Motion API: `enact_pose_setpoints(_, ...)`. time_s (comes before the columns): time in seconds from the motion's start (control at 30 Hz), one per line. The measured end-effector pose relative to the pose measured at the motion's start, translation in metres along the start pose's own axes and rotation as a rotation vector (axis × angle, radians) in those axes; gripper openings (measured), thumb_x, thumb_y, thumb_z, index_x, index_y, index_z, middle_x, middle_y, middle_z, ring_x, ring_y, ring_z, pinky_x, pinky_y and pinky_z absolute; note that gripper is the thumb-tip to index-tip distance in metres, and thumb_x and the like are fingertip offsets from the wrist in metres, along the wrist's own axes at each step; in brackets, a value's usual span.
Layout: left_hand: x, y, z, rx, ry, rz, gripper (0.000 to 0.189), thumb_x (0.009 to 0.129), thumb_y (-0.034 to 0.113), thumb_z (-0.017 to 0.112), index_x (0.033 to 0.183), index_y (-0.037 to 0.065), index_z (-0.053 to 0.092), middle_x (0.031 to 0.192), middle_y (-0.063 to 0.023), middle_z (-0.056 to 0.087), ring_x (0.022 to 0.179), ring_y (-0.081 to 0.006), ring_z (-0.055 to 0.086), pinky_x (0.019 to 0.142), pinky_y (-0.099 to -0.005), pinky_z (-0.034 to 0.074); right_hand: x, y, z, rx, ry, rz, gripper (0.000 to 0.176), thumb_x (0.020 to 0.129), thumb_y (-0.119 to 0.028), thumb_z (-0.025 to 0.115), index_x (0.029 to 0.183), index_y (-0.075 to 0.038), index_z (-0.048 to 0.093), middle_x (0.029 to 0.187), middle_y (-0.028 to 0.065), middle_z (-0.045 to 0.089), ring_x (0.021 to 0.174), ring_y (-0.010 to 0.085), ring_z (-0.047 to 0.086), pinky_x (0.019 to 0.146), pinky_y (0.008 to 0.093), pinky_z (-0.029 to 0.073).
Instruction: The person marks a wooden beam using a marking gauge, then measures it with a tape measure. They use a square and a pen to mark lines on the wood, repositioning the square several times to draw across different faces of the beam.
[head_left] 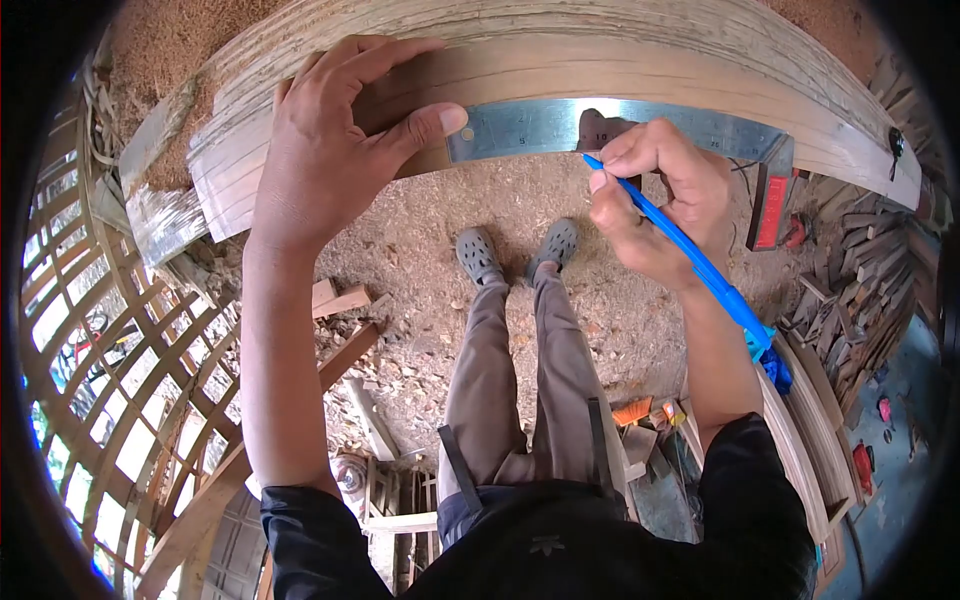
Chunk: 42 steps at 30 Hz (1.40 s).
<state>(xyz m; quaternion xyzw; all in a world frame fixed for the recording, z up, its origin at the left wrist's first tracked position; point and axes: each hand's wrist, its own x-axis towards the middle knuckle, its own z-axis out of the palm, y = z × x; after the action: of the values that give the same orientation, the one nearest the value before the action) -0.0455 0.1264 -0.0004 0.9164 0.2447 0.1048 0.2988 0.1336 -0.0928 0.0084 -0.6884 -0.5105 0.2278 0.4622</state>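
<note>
A pale wooden board [640, 65] with visible grain spans the top of the head view. Along its near edge lies the steel blade of a try square [520, 132], whose red-faced stock [771, 212] hangs down past the edge at the right. My left hand [335, 130] rests on the board with fingers spread, its thumb tip at the blade's left end. In my right hand [665, 195] is a blue pen [690, 245], pinched between thumb and fingers. The pen's tip is at the blade's lower edge, near the 10 mark.
Below the board, wood chips cover the ground [400, 290] around my feet. A wooden lattice [120, 330] stands at the left. Stacked wood scraps [860, 280] are heaped at the right. Loose wood offcuts [345, 355] lie left of my legs. A small black object [896, 145] sits at the board's right end.
</note>
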Motion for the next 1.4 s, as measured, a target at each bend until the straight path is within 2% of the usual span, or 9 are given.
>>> enact_pose_setpoints(0.03,0.0001,0.0002,-0.0001,0.001,-0.001,0.000,0.054,0.081,0.031,0.087,0.128,0.012,0.072,0.119,-0.0070,0.071,0.109,-0.0216,0.069,0.097,-0.0370,0.054,0.0008,0.0008,0.0003,-0.052,-0.008,-0.010,0.016,0.083,-0.002,0.074,0.084,-0.001,0.058,0.074,0.0099,0.063,0.077,0.0186,0.070,0.071,0.0299,0.055)
enact_pose_setpoints(0.13,0.0004,0.0006,-0.0006,0.008,-0.008,-0.008,0.055,0.080,0.033,0.087,0.129,0.013,0.072,0.120,-0.0069,0.071,0.110,-0.0220,0.069,0.098,-0.0382,0.055,0.0025,0.0035,0.0017,-0.064,0.008,-0.052,0.017,0.082,-0.004,0.075,0.082,-0.001,0.058,0.073,0.0106,0.064,0.072,0.0185,0.069,0.067,0.0302,0.055)
enact_pose_setpoints(0.27,0.0004,0.0020,-0.0011,-0.068,-0.029,-0.051,0.054,0.081,0.033,0.087,0.129,0.014,0.072,0.121,-0.0058,0.070,0.111,-0.0212,0.069,0.099,-0.0382,0.056,0.0050,-0.0001,0.0027,-0.084,-0.001,-0.026,0.019,0.082,-0.005,0.076,0.083,0.000,0.058,0.077,0.0124,0.067,0.071,0.0183,0.069,0.065,0.0297,0.054)
enact_pose_setpoints(0.33,0.0006,0.0014,-0.0009,-0.082,-0.034,-0.057,0.053,0.081,0.032,0.087,0.129,0.014,0.072,0.121,-0.0054,0.069,0.110,-0.0208,0.069,0.099,-0.0379,0.056,0.0076,0.0024,0.0036,-0.049,0.008,-0.118,0.020,0.080,-0.002,0.074,0.083,-0.004,0.055,0.069,0.0080,0.063,0.059,0.0136,0.064,0.053,0.0266,0.051)
enact_pose_setpoints(0.37,0.0007,0.0009,-0.0010,-0.058,-0.033,-0.045,0.053,0.081,0.032,0.086,0.129,0.014,0.072,0.120,-0.0051,0.069,0.110,-0.0203,0.068,0.099,-0.0374,0.056,0.0069,0.0023,0.0032,-0.049,0.008,-0.117,0.020,0.080,-0.002,0.074,0.083,-0.004,0.055,0.069,0.0080,0.063,0.059,0.0136,0.064,0.053,0.0266,0.051)
enact_pose_setpoints(0.43,0.0001,0.0011,-0.0001,-0.035,-0.036,-0.034,0.052,0.082,0.031,0.086,0.129,0.014,0.072,0.120,-0.0049,0.069,0.110,-0.0198,0.068,0.099,-0.0368,0.056,0.0043,0.0009,0.0025,-0.088,-0.012,-0.043,0.020,0.082,-0.008,0.076,0.081,0.000,0.058,0.078,0.0135,0.068,0.068,0.0183,0.067,0.062,0.0289,0.053)
enact_pose_setpoints(0.87,-0.0005,0.0020,-0.0004,-0.052,-0.032,-0.049,0.053,0.080,0.034,0.087,0.129,0.016,0.073,0.119,-0.0040,0.069,0.112,-0.0188,0.067,0.100,-0.0356,0.055,0.0070,0.0007,0.0041,-0.056,-0.005,-0.060,0.017,0.082,-0.006,0.076,0.081,0.001,0.060,0.076,0.0133,0.067,0.068,0.0196,0.069,0.062,0.0291,0.053)
enact_pose_setpoints(1.4,-0.0008,0.0005,0.0013,-0.030,-0.023,-0.030,0.055,0.080,0.034,0.087,0.128,0.015,0.072,0.122,-0.0035,0.069,0.115,-0.0192,0.066,0.103,-0.0358,0.053,0.0076,0.0012,0.0040,-0.067,-0.021,-0.068,0.017,0.081,-0.003,0.075,0.080,0.000,0.058,0.075,0.0120,0.066,0.065,0.0164,0.067,0.059,0.0280,0.052)
